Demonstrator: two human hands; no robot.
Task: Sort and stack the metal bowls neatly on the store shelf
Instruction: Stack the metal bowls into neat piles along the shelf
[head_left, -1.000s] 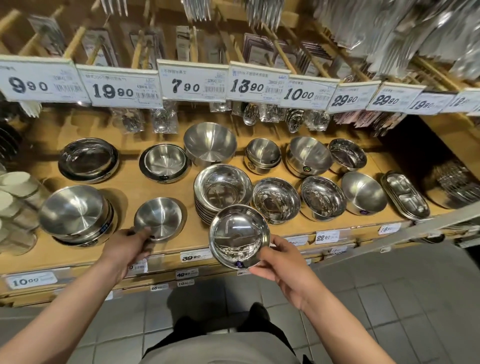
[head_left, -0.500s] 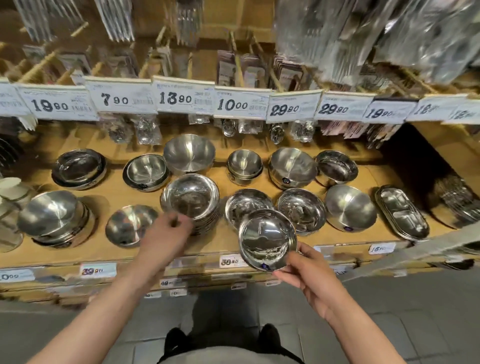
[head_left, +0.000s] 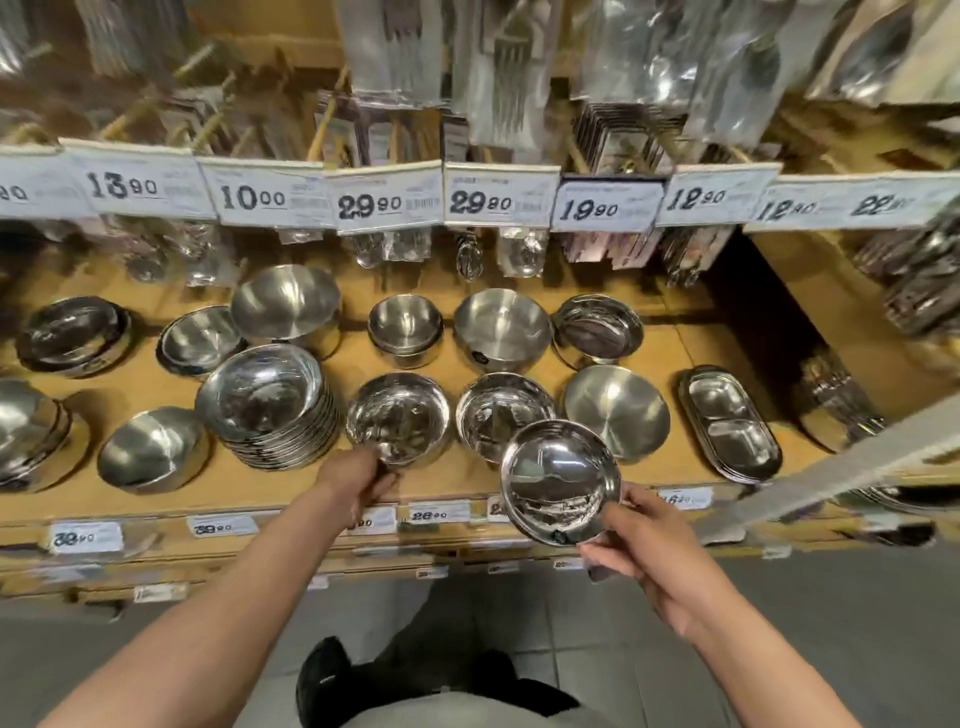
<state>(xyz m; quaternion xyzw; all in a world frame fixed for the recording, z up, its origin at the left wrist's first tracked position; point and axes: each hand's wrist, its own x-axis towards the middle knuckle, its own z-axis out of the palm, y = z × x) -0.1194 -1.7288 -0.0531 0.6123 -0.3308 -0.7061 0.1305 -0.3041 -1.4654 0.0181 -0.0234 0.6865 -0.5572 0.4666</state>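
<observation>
While the right hand (head_left: 649, 561) keeps its grip pinching a shiny bowl (head_left: 561, 480) above the shelf (head_left: 457, 364) edge, the left hand (head_left: 358, 480) has shifted right, fingers closing on the front-row bowl (head_left: 397, 415), likely its matching stack.

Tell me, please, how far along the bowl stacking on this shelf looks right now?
Partly done. A tall stack of nested bowls already stands on the shelf. The right hand holds a shiny bowl off the shelf, and the left hand reaches the front bowl. Several others remain unstacked.
</observation>
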